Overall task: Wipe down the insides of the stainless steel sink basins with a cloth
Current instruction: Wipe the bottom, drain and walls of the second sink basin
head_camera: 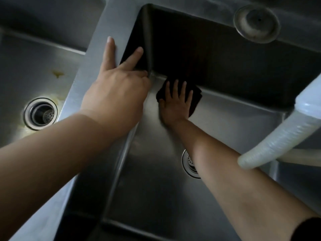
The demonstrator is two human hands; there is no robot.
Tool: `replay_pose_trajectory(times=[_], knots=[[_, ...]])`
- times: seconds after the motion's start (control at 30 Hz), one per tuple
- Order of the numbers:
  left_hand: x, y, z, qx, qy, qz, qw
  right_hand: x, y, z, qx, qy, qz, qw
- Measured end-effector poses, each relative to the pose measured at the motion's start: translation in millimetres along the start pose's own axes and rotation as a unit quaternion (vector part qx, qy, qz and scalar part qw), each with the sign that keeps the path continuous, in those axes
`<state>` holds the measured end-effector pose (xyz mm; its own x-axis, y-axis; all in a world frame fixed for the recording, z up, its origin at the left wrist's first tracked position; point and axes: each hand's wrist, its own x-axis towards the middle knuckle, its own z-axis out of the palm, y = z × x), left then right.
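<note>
I look down into a stainless steel double sink. My right hand [176, 101] lies flat, fingers spread, pressing a dark cloth [196, 100] onto the floor of the right basin [225, 119], close to its far left corner. My left hand [116, 84] rests on the steel divider [97, 49] between the basins, fingers spread and hooked over the divider's edge into the right basin; it holds nothing. The left basin [26, 66] shows yellowish stains near its drain [40, 113].
The right basin's drain [189, 164] is partly hidden under my right forearm. A whitish ribbed hose [278, 136] hangs in from the right over the basin. A round metal cap [257, 23] sits on the back ledge.
</note>
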<state>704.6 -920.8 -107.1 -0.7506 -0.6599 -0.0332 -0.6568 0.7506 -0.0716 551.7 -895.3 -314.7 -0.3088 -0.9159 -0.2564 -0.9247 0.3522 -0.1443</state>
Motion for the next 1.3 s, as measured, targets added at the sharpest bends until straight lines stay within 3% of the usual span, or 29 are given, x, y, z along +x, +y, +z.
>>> replay_pose_trajectory(times=[0.2, 0.4, 0.57, 0.67, 0.73, 0.93, 1.13, 1.2, 1.3], knots=[[1.4, -0.2, 2.1, 0.000, 0.002, 0.000, 1.000, -19.6, -15.9, 9.0, -0.015, -0.016, -0.117, 0.993], [1.1, 2.0, 0.6, 0.039, -0.034, -0.020, 0.998, -133.2, -32.7, 28.7, -0.013, -0.070, -0.240, 0.968], [0.8, 4.4, -3.8, 0.046, -0.053, -0.033, 0.997, -245.9, -24.4, 47.3, -0.056, -0.126, -0.365, 0.921], [1.8, 6.4, -7.7, 0.029, -0.052, -0.040, 0.997, -258.8, -4.6, 51.6, -0.030, -0.123, -0.421, 0.898], [0.1, 7.7, -10.8, -0.002, -0.041, -0.046, 0.998, -239.9, 6.0, 44.4, -0.043, -0.115, -0.416, 0.901], [-34.9, 12.4, -16.9, -0.076, 0.002, -0.053, 0.996, -140.3, 24.9, 21.6, -0.050, -0.081, -0.250, 0.964], [-105.6, 22.8, -16.6, -0.092, 0.015, 0.043, 0.995, -105.7, 12.9, 23.4, -0.021, -0.081, -0.074, 0.994], [-111.1, 24.9, -13.0, -0.092, 0.025, 0.054, 0.994, -127.8, -4.8, 28.5, -0.016, -0.091, -0.087, 0.992], [-109.5, 22.4, -11.0, -0.134, 0.049, 0.059, 0.988, -182.8, -29.7, 35.2, -0.028, -0.082, -0.205, 0.975]])
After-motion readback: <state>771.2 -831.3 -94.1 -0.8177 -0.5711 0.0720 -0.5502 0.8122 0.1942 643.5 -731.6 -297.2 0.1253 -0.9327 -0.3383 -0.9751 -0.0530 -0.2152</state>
